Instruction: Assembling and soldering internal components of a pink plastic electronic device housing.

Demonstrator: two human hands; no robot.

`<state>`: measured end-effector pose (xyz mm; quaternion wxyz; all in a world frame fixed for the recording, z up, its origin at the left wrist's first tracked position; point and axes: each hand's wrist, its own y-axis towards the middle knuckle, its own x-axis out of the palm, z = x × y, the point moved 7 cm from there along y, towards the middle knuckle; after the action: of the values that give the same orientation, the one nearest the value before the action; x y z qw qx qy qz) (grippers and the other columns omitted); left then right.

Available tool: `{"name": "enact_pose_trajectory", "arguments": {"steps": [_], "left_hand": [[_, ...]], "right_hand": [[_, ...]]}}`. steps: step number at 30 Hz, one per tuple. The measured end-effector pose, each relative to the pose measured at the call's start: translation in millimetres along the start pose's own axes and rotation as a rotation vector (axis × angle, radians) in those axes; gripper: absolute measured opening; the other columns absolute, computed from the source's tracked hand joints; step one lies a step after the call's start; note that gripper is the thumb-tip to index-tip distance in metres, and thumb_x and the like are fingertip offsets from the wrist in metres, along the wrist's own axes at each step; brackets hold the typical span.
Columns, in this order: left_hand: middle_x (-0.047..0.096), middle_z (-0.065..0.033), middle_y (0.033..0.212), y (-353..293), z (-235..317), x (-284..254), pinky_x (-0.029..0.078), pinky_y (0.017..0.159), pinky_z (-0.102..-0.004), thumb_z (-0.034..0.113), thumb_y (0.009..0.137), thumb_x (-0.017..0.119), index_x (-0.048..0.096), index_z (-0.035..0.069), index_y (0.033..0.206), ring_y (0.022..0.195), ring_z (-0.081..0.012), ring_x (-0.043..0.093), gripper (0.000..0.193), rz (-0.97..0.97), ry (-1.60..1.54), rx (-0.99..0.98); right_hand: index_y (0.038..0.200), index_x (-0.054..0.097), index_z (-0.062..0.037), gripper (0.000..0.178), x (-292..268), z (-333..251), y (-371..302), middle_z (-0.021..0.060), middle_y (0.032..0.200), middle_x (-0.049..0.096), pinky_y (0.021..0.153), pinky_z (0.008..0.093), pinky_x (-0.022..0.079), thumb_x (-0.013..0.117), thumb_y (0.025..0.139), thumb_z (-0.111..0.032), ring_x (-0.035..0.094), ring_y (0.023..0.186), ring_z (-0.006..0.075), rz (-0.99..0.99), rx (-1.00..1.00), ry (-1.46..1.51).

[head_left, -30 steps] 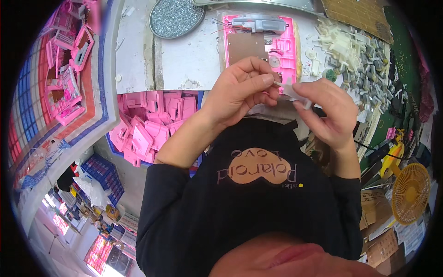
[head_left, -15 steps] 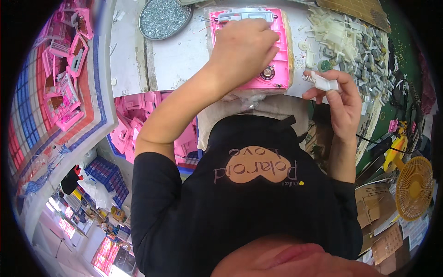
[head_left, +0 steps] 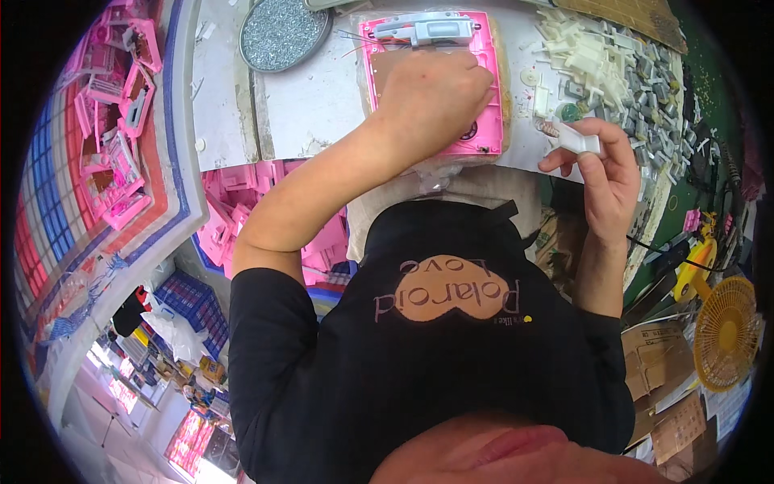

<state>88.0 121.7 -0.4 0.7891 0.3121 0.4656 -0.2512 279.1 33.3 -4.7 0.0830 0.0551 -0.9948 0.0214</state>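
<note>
My left hand is over a pink plastic housing on the worktable, its fingers curled down and their tips hidden beneath it. What they hold, if anything, cannot be made out. Across the housing's far end lies a grey plastic piece, with thin wires sticking out to its left. A round speaker shows partly below the hand. To the right of the housing, my right hand pinches a white plastic part between thumb and fingers. A small coil spring sits at that part's left end.
A round tray of small metal screws stands at the far left of the table. White plastic parts and grey pieces are heaped at the right. Pink housings lie at the left. A yellow fan stands lower right.
My left hand has moved nearer to me, uncovering the grey piece at the housing's far end. My right hand has shifted slightly right with the white part, which is turned a little.
</note>
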Motion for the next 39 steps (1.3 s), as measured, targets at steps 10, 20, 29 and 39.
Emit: {"name": "enact_pose_trajectory", "arguments": {"steps": [10,20,29,39], "left_hand": [[0.07,-0.006,0.079,-20.4,-27.9,-39.1,0.053,0.062,-0.0274,0.007,0.089,0.076,0.074,0.003,0.094,0.067,-0.0149,0.067,0.007,0.21,-0.414,-0.216],[0.067,-0.0076,0.078,-47.6,-45.7,-23.2,0.052,0.057,-0.0303,0.009,0.084,0.08,0.07,0.005,0.088,0.064,-0.02,0.066,0.011,0.412,-0.481,-0.295],[0.066,-0.0058,0.074,-47.5,-42.4,-22.6,0.05,0.056,-0.0302,0.008,0.083,0.079,0.07,0.006,0.086,0.06,-0.019,0.063,0.01,0.479,-0.499,-0.256],[0.065,-0.0054,0.077,-46.6,-42.1,-17.9,0.045,0.055,-0.0275,0.002,0.083,0.078,0.07,0.004,0.089,0.061,-0.0138,0.057,0.011,0.36,-0.504,-0.306]], "right_hand": [[0.116,0.068,-0.0058,0.024,22.2,-16.5,41.1,0.008,0.12,0.07,0.081,0.0326,0.051,0.07,0.092,-0.01,0.066,0.104,0.0231,-0.078,-0.248,-0.717],[0.106,0.073,-0.0077,0.031,77.7,-34.0,66.8,0.0084,0.103,0.066,0.084,0.0402,0.049,0.078,0.075,-0.005,0.059,0.097,0.0299,-0.27,-0.599,-1.221],[0.101,0.074,-0.0064,0.023,53.0,2.1,80.0,0.0075,0.099,0.067,0.081,0.0404,0.051,0.079,0.079,-0.009,0.06,0.091,0.0288,-0.236,-0.524,-0.841],[0.106,0.076,-0.0111,0.028,65.0,-1.8,79.6,0.0073,0.107,0.063,0.091,0.0393,0.047,0.082,0.079,-0.017,0.053,0.102,0.0291,-0.201,-0.398,-1.057]]}}
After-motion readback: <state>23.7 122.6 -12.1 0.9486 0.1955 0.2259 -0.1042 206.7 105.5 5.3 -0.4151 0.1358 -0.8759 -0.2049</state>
